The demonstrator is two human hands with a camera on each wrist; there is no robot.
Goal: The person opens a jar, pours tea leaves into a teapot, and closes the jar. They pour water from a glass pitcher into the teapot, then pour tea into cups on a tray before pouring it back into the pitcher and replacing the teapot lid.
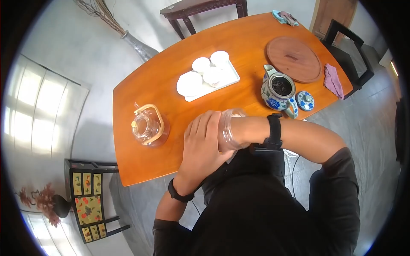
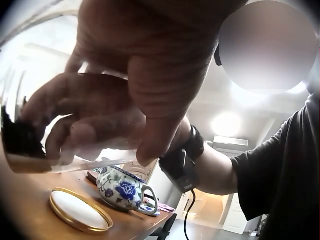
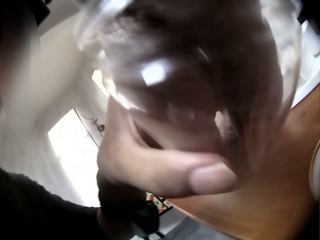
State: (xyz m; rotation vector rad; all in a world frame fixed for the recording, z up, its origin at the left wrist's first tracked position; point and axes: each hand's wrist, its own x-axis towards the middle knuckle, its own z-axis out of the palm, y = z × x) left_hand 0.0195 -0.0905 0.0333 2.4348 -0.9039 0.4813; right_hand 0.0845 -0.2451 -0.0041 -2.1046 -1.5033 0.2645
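My left hand (image 1: 203, 141) grips a clear jar (image 1: 227, 134) from the side, above the table's near edge. The jar lies tilted on its side, and my right hand (image 1: 244, 130) reaches through its mouth up to the wrist. In the left wrist view, dark loose leaves (image 2: 22, 137) lie at the jar's far end. The right fingers (image 2: 60, 102) show through the glass, bent close to these leaves; I cannot tell whether they pinch any. A blue-and-white teapot (image 1: 273, 101) stands uncovered, with dark leaves inside. Its lid (image 1: 305, 101) sits beside it.
A white tray (image 1: 232, 77) with several white cups (image 1: 220, 59) stands mid-table. To the left is a glass pot (image 1: 147, 127) with a looped handle. A gold-rimmed lid (image 2: 80, 210) lies on the table. A round wooden board (image 1: 294, 59) and pink cloth (image 1: 333, 81) occupy the right side.
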